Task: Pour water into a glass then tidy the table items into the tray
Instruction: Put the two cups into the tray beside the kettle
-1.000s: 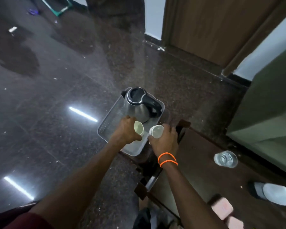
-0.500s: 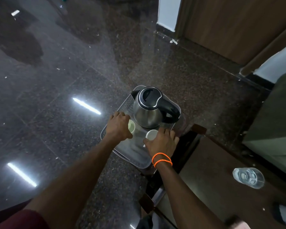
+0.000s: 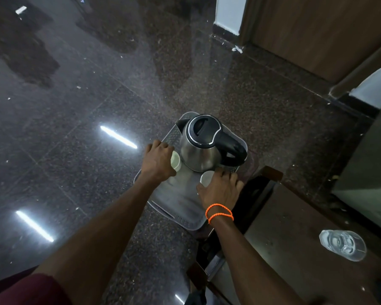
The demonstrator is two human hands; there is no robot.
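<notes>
A grey tray (image 3: 180,208) sits on a low stand beyond the table's left end. On its far part stands a steel kettle (image 3: 201,154) with a black lid and handle. My left hand (image 3: 157,160) is wrapped around a small white cup (image 3: 175,162) just left of the kettle. Wearing orange wrist bands, my right hand (image 3: 219,189) grips a second white cup (image 3: 207,177) in front of the kettle. Both cups are upright, low over the tray floor. A clear glass (image 3: 343,245) holding water stands on the dark table (image 3: 295,249) to the right.
Polished dark stone floor (image 3: 86,128) surrounds the tray on the left and far sides. A wooden door (image 3: 317,34) is at the upper right, and a grey-green piece of furniture (image 3: 370,172) borders the table on the right.
Both hands carried the cups further onto the tray, up against the kettle, and lowered them. The view shifted, so the tray sits nearer the centre.
</notes>
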